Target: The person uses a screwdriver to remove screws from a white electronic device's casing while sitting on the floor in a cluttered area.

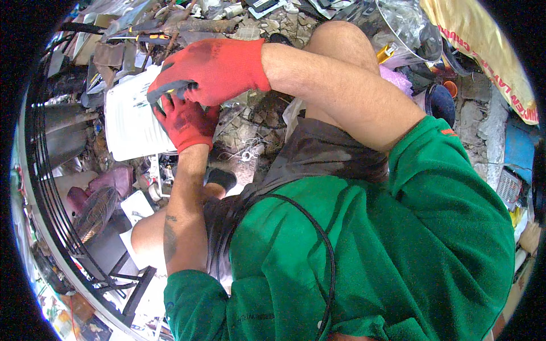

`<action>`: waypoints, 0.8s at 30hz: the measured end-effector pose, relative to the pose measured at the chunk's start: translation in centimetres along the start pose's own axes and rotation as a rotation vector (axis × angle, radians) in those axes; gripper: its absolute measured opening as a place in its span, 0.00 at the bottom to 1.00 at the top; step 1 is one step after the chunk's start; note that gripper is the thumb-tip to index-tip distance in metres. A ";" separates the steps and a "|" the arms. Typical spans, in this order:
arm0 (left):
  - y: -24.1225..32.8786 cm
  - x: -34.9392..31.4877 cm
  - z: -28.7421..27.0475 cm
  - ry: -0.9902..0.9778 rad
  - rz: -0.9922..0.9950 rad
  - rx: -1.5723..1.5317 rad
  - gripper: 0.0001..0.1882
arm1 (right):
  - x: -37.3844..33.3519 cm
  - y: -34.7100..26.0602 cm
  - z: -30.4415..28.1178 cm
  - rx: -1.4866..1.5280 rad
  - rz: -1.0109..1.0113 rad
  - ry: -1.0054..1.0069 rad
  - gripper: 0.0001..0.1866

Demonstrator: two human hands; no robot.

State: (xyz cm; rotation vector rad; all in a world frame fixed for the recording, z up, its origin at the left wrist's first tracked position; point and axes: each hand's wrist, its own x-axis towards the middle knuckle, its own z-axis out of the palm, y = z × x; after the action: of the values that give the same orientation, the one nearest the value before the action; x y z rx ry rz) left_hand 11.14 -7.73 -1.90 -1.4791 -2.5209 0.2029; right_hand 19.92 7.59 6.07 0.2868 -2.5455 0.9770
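Both my hands wear red work gloves with dark grey fingertips and meet at the right side of a ribbed white plastic casing [129,122]. My right hand [213,71] reaches across from the right, its fingers curled down over those of my left hand. A small yellow piece shows at its grey fingertips; its kind cannot be made out. Just below, my left hand [186,120] is bent at the casing's edge, its fingers closed and partly covered by the right hand. What lies between the two hands is hidden.
Beyond the casing, yellow-and-black hand tools [152,37] lie among scrap. A black metal rack [48,170] and a round fan guard [96,213] are at the left. A clear plastic bag [406,25] and a printed yellowish sack [483,51] stand at the far right. Broken pieces litter the ground.
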 end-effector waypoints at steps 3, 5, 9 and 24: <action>-0.3 -0.1 0.7 0.009 0.000 0.007 0.41 | 0.0 0.1 -0.1 0.010 -0.014 0.015 0.27; -0.2 0.0 0.6 -0.010 -0.001 -0.003 0.41 | 0.0 0.2 -0.3 0.020 -0.011 -0.005 0.27; -0.1 0.0 0.6 0.015 -0.010 -0.013 0.41 | 0.2 0.4 -0.5 0.013 -0.008 0.020 0.26; -0.6 -0.2 -0.3 -0.014 0.059 -0.098 0.40 | -0.3 0.8 -0.5 0.040 -0.049 0.049 0.24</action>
State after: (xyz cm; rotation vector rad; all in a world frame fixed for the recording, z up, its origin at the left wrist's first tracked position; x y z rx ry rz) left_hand 10.74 -8.18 -1.47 -1.5952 -2.5340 0.1009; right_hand 20.04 8.54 5.79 0.3307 -2.4658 1.0054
